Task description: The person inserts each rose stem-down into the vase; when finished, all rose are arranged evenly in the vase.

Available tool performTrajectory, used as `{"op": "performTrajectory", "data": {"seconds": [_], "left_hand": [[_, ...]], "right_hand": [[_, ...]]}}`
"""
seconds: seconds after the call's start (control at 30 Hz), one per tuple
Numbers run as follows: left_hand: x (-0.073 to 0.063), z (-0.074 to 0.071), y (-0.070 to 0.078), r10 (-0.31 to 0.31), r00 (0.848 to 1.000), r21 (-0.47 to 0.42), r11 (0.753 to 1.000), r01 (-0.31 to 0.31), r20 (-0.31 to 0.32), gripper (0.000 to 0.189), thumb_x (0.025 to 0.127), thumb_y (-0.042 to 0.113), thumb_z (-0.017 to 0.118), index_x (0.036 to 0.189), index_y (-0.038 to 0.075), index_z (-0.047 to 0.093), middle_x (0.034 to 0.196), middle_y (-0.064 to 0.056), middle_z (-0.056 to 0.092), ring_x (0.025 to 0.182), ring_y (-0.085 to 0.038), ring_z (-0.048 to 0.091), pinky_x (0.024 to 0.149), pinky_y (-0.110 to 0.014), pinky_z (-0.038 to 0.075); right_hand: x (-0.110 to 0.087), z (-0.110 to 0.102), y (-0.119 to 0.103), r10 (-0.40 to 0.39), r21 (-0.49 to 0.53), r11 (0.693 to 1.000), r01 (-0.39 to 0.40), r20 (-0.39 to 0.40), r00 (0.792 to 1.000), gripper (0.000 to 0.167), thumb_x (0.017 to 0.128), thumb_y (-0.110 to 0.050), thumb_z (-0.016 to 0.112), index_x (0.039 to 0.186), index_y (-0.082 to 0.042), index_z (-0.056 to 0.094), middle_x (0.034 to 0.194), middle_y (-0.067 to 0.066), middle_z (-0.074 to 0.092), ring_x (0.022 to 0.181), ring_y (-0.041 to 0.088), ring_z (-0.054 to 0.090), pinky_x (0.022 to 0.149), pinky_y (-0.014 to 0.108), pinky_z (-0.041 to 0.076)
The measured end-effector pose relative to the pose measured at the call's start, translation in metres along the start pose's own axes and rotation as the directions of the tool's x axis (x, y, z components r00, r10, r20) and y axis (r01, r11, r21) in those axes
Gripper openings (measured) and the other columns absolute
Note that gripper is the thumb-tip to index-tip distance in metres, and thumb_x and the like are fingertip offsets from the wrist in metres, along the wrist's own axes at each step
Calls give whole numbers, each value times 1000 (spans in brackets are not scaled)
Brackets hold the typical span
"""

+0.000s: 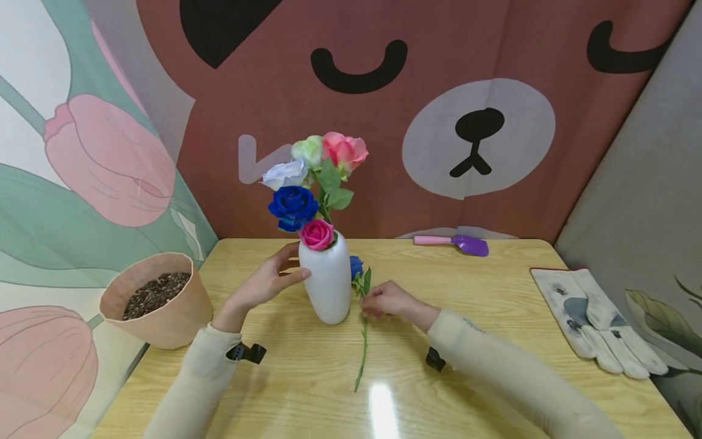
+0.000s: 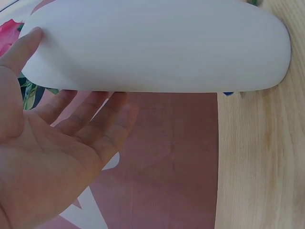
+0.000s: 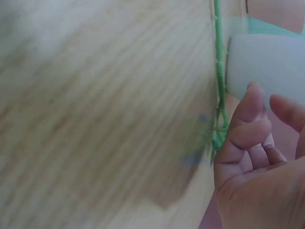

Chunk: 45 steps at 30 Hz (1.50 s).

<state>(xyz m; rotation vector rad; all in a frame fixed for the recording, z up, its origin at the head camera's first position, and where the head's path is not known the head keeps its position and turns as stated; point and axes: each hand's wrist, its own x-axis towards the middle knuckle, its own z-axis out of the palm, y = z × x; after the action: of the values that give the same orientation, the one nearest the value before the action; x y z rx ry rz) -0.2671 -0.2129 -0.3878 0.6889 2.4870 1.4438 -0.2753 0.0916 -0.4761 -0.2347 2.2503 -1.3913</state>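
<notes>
A tall white vase [image 1: 329, 286] stands on the table with several roses in it, among them a blue rose [image 1: 293, 208] and a magenta rose [image 1: 317, 235]. My left hand [image 1: 276, 272] holds the vase from the left, thumb in front near the neck and fingers reaching behind; the left wrist view shows the same grip. To the right of the vase a single blue rose [image 1: 356, 266] lies on the table, its green stem [image 1: 361, 360] pointing toward me. My right hand [image 1: 389, 300] is at its upper stem. In the right wrist view thumb and forefinger are apart, the stem beside the fingers.
A peach pot [image 1: 164, 317] of dark soil stands at the left edge. A small purple shovel [image 1: 470, 245] with a pink handle lies at the back. White patterned gloves [image 1: 598, 320] lie on the right. Printed cloths hang behind and beside the table.
</notes>
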Motion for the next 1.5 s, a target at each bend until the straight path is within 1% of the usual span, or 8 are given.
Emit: {"op": "performTrajectory", "data": {"seconds": [0.3, 0.47, 0.53, 0.67, 0.87, 1.07, 1.27, 1.5], "left_hand": [[0, -1, 4, 5, 1000, 4, 1000, -5, -1, 71, 98, 35, 65, 156, 15, 29, 156, -12, 40, 139, -41, 47, 105, -56, 49], [0, -1, 5, 5, 1000, 5, 1000, -5, 2, 71, 98, 35, 64, 156, 15, 28, 156, -12, 39, 139, -41, 47, 106, -55, 49], [0, -1, 5, 7, 1000, 6, 1000, -7, -1, 71, 98, 35, 64, 156, 15, 29, 156, -11, 39, 139, -41, 47, 105, -55, 49], [0, -1, 6, 12, 1000, 9, 1000, -12, -3, 71, 98, 34, 64, 156, 15, 29, 156, -12, 40, 138, -41, 48, 105, -55, 50], [-1, -1, 6, 9, 1000, 15, 1000, -9, 0, 71, 98, 35, 65, 156, 15, 29, 156, -12, 40, 138, -41, 48, 105, -54, 50], [-1, -1, 4, 13, 1000, 19, 1000, -13, 0, 72, 98, 35, 65, 156, 14, 29, 157, -13, 39, 138, -41, 48, 105, -55, 50], [-1, -1, 1, 7, 1000, 15, 1000, -7, -3, 71, 98, 35, 65, 156, 15, 29, 157, -12, 39, 139, -41, 47, 105, -55, 50], [-1, 0, 3, 1, 1000, 13, 1000, -1, 1, 72, 97, 35, 65, 156, 14, 29, 157, -13, 39, 138, -42, 47, 105, -55, 50]], "right_hand": [[3, 8, 6, 3, -74, 997, -9, -82, 997, 15, 93, -17, 69, 90, -4, 76, 77, 5, 74, 63, 14, 70, 46, 22, 39], [5, 11, 5, -1, -79, 997, -8, -107, 994, 13, 92, -13, 70, 87, -2, 75, 76, 8, 72, 61, 14, 70, 55, 27, 58], [5, 12, 4, 1, -84, 996, -11, -117, 993, 12, 92, -12, 71, 85, -2, 74, 75, 9, 72, 61, 15, 70, 60, 30, 61], [5, 12, 2, 1, -140, 990, -20, -135, 991, 14, 91, -13, 72, 81, -3, 74, 73, 9, 73, 60, 17, 71, 59, 29, 60], [6, 13, 4, 7, -263, 964, -48, -155, 988, 23, 88, -27, 76, 74, -9, 74, 70, 2, 73, 58, 14, 71, 59, 27, 57], [10, 14, 7, 8, -325, 944, -61, -163, 987, 29, 86, -33, 78, 67, -12, 73, 65, -1, 72, 55, 13, 70, 58, 25, 53], [12, 15, 6, 15, -341, 937, -74, -172, 985, 32, 84, -33, 81, 64, -11, 71, 62, -1, 71, 53, 13, 70, 56, 25, 54], [12, 15, 3, 22, -330, 941, -80, -175, 984, 29, 82, -28, 82, 63, -9, 71, 59, 1, 71, 54, 14, 70, 49, 28, 54]]}}
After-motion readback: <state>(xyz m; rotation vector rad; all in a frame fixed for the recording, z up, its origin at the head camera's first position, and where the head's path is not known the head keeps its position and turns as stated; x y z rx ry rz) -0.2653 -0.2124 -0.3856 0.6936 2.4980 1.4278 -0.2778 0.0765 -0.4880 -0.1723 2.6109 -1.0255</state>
